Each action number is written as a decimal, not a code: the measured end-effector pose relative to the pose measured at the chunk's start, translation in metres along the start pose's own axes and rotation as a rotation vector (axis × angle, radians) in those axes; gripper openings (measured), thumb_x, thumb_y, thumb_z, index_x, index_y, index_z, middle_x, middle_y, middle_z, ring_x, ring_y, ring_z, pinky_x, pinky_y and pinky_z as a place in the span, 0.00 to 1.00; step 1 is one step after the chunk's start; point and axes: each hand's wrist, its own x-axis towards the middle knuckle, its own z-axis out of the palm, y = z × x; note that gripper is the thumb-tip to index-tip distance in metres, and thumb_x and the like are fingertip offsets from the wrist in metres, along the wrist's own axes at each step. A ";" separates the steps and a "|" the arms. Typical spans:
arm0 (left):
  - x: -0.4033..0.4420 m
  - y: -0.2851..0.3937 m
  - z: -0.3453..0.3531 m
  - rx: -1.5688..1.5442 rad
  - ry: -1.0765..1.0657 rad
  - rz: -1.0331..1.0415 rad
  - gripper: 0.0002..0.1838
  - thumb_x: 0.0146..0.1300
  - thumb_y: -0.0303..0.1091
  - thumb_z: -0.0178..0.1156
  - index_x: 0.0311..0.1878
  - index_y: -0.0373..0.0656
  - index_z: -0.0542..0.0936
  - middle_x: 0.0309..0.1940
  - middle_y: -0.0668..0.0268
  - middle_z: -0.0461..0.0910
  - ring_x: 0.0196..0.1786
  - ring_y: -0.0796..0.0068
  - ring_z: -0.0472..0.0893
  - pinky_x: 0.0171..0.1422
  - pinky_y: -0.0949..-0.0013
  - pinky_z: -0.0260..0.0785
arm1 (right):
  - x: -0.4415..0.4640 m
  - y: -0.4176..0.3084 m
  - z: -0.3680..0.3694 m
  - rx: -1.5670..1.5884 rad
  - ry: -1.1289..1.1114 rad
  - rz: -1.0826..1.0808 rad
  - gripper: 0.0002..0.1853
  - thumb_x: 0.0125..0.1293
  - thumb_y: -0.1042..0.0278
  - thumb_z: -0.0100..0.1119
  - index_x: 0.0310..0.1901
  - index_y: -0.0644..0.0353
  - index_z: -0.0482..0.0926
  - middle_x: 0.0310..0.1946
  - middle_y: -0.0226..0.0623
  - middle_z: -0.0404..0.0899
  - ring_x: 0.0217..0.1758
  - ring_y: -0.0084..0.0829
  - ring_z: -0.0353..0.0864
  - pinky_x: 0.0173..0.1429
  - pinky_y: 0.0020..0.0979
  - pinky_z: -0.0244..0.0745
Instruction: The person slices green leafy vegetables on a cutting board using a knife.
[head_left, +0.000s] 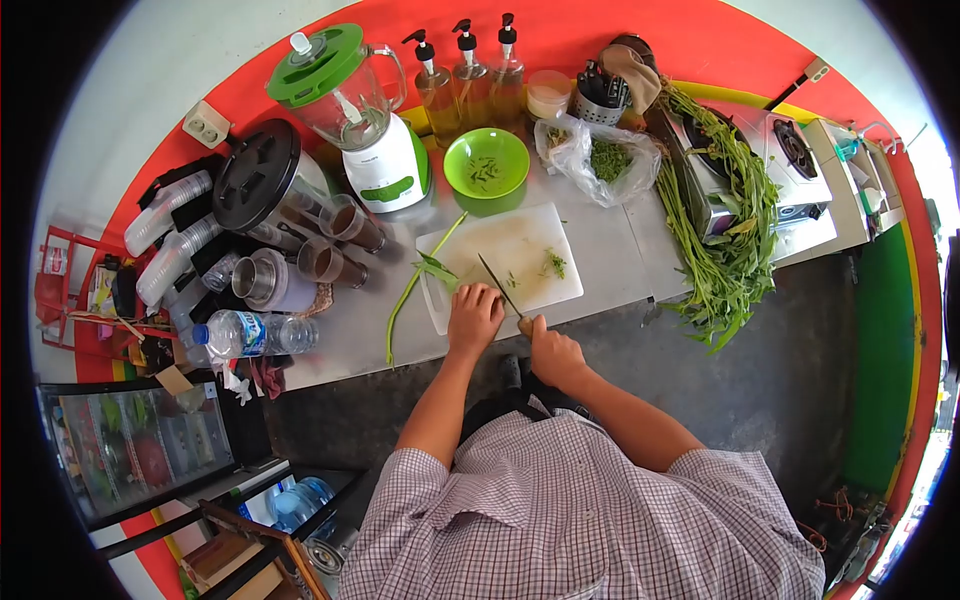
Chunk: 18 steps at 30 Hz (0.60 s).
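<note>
Counter (612, 240), labelled bottle (262, 334), knife (501, 287) in right hand (557, 356)

Green is colouring the bowl (487, 200) and blender lid (325, 75); fine dark checks are patterning the pale shirt (580, 500); red is covering the wall (620, 30).

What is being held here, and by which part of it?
The right hand holds the knife by its handle. The left hand is at the green leaves; its grip cannot be told.
</note>
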 end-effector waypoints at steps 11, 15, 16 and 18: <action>-0.005 0.016 -0.001 -0.070 0.014 -0.256 0.07 0.62 0.32 0.67 0.42 0.47 0.80 0.42 0.65 0.78 0.50 0.56 0.75 0.55 0.53 0.67 | 0.006 -0.003 0.008 -0.001 -0.013 -0.015 0.20 0.65 0.72 0.55 0.56 0.67 0.63 0.35 0.60 0.85 0.39 0.60 0.88 0.45 0.55 0.83; -0.003 0.021 -0.008 -0.088 -0.011 -0.338 0.05 0.63 0.30 0.66 0.41 0.46 0.80 0.39 0.64 0.80 0.47 0.53 0.76 0.53 0.53 0.68 | 0.005 0.001 0.005 0.008 -0.005 0.003 0.20 0.66 0.71 0.55 0.56 0.67 0.63 0.34 0.61 0.85 0.39 0.60 0.88 0.44 0.55 0.83; -0.002 0.020 -0.009 -0.081 -0.004 -0.340 0.05 0.63 0.30 0.66 0.41 0.46 0.80 0.39 0.64 0.80 0.47 0.53 0.76 0.53 0.53 0.68 | 0.006 0.004 0.004 0.007 -0.003 -0.007 0.20 0.66 0.71 0.55 0.56 0.67 0.63 0.34 0.61 0.85 0.39 0.60 0.88 0.44 0.55 0.83; 0.000 0.019 -0.007 -0.114 -0.051 -0.394 0.04 0.64 0.29 0.65 0.40 0.44 0.81 0.36 0.64 0.80 0.45 0.52 0.77 0.52 0.54 0.69 | 0.007 0.012 0.000 -0.019 -0.004 0.000 0.21 0.65 0.70 0.55 0.57 0.66 0.63 0.34 0.60 0.85 0.38 0.61 0.87 0.44 0.56 0.83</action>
